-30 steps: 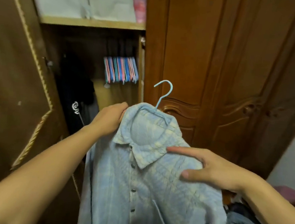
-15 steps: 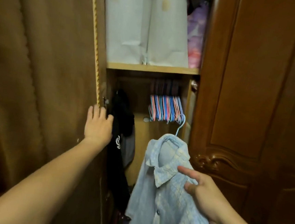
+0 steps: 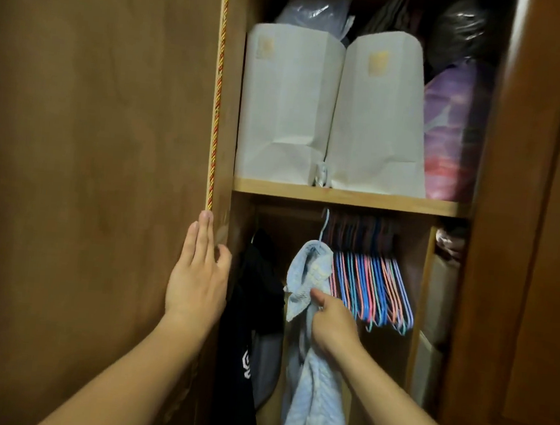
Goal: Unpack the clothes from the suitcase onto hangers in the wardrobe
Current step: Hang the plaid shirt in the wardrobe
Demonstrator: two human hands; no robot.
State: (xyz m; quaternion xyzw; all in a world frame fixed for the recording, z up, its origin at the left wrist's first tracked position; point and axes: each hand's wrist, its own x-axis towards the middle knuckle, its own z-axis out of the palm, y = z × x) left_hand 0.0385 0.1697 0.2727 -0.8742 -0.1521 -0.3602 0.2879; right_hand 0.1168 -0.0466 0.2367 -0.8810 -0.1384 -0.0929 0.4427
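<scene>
Head view: left hand (image 3: 196,281) is pressing flat, fingers straight, on the wardrobe door (image 3: 90,161); right hand (image 3: 331,323) is gripping the blue shirt (image 3: 310,272) left of the hangers (image 3: 372,288).

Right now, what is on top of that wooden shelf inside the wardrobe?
On the shelf stand two pale paper bags, with a pink-purple bundle at the right. Dark bagged bundles show behind; anything further back is covered.

Shirt (image 3: 313,276) hangs between dark garment (image 3: 257,298) left, empty hangers (image 3: 370,288) right, under shelf (image 3: 344,197).
</scene>
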